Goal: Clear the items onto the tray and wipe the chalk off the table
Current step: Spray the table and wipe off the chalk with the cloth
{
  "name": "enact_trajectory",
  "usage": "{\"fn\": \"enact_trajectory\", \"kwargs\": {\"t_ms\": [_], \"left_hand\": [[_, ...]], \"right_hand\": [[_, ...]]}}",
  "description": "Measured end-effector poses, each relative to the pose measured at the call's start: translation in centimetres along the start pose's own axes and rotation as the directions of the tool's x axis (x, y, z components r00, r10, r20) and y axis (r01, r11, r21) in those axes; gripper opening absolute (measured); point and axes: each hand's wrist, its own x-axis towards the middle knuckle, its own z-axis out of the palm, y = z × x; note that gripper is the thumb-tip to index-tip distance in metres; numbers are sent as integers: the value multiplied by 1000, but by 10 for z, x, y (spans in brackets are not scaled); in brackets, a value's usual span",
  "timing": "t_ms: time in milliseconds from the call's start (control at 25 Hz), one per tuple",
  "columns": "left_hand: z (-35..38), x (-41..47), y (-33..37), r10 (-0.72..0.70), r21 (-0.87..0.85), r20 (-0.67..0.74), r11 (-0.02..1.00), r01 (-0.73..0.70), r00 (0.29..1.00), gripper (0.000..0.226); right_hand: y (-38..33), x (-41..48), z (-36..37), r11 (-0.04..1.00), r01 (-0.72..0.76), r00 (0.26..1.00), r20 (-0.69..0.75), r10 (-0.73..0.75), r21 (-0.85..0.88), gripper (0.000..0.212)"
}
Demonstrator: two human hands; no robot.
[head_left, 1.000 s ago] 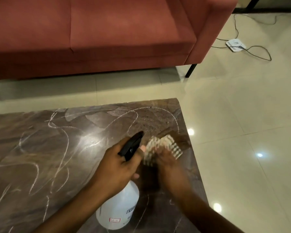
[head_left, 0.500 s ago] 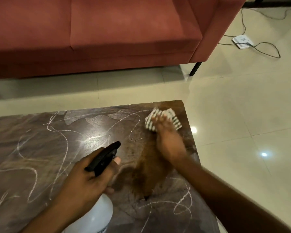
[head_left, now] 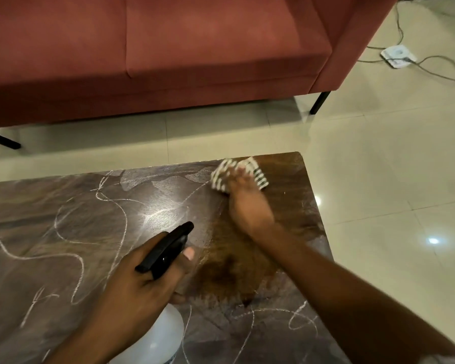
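Observation:
A dark brown table (head_left: 37, 214) is covered with white chalk scribbles (head_left: 71, 248) on its left and near parts. My right hand (head_left: 247, 203) presses a black-and-white checked cloth (head_left: 221, 177) flat on the table near the far right corner. A wet, chalk-free brown patch (head_left: 234, 269) runs from that corner toward me. My left hand (head_left: 142, 285) grips a white spray bottle (head_left: 153, 342) by its black trigger head (head_left: 166, 248), held above the table's near middle with the nozzle pointing to the far right. No tray is in view.
A red sofa (head_left: 168, 48) on black legs stands beyond the table, across a strip of cream tiled floor (head_left: 378, 179). A white power strip (head_left: 398, 55) with grey cables lies on the floor at the far right. The table's right edge drops to the floor.
My right hand has slid the cloth away from me, from beside the bottle to the far right corner, leaving a wet wiped streak. My left hand with the bottle has drawn back leftward.

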Motion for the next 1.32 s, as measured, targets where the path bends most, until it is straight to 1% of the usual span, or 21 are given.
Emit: {"fn": "enact_trajectory", "kwargs": {"t_ms": [40,120,160,200,240,280,320,360,440,480,520,640,680,720,760,800,880,920,1000,1160,1320], "left_hand": [[-1,-3,0,-13,-5,-3,1000,13,1000,25],[-3,-6,0,-31,2,-12,1000,31,999,19],[-3,-7,-1,-28,17,-19,999,29,999,17],[-5,-8,-2,-22,32,-27,999,23,999,16],[-7,-10,-4,-15,30,-36,999,16,999,17],[-9,-11,-7,-4,28,-37,1000,5,999,16],[-11,-13,-10,10,38,-28,999,-8,1000,17],[-14,-16,-15,22,63,-27,998,-21,999,26],[-18,-22,-22,23,115,-24,993,-20,999,34],[-17,-26,-25,15,109,-23,994,-12,1000,26],[-13,-32,-24,5,89,-16,996,-3,1000,16],[0,-51,-22,-10,112,45,994,4,999,19],[5,-59,-24,-6,130,79,991,-4,997,20],[11,-68,-29,1,145,118,989,-18,993,19],[15,-78,-34,9,181,163,983,-38,987,22],[19,-87,-41,14,244,196,968,-63,981,29],[31,-107,-55,24,357,243,927,-112,970,42],[38,-117,-62,13,352,257,930,-106,966,43],[52,-135,-77,-29,300,268,952,-55,963,42],[70,-167,-112,-92,288,265,958,12,960,33],[64,-191,-127,-56,324,339,944,-61,939,41]], "right_hand": [[-30,-38,14,982,187,979,78,-189,29,67],[-73,-108,29,806,577,783,191,-592,130,42],[-79,-115,26,732,656,685,263,-679,183,39],[-77,-103,20,725,655,645,343,-683,212,40],[-68,-75,9,764,632,707,307,-637,130,45],[-50,-41,-2,859,511,834,224,-504,28,48],[-24,-9,-13,960,278,945,170,-281,41,52],[8,16,-26,997,80,994,76,-82,22,58],[61,23,-48,988,-155,986,-52,156,16,65],[68,-1,-49,986,-166,985,-52,166,21,64],[72,-37,-37,995,-103,994,-29,104,15,62],[35,-169,-8,979,117,974,172,-146,166,53],[28,-193,-13,958,74,978,170,-125,278,46],[31,-201,-25,918,-32,995,95,-6,395,42],[36,-200,-41,878,-195,980,62,187,438,42],[44,-200,-54,829,-261,946,-40,321,494,45],[63,-204,-84,715,-209,871,-205,446,668,54],[71,-211,-97,634,-186,837,-217,502,750,57],[85,-239,-111,564,-153,744,-281,606,812,59],[91,-322,-109,508,-168,605,-319,730,845,57],[78,-386,-87,509,-193,559,-332,760,839,59]]}}
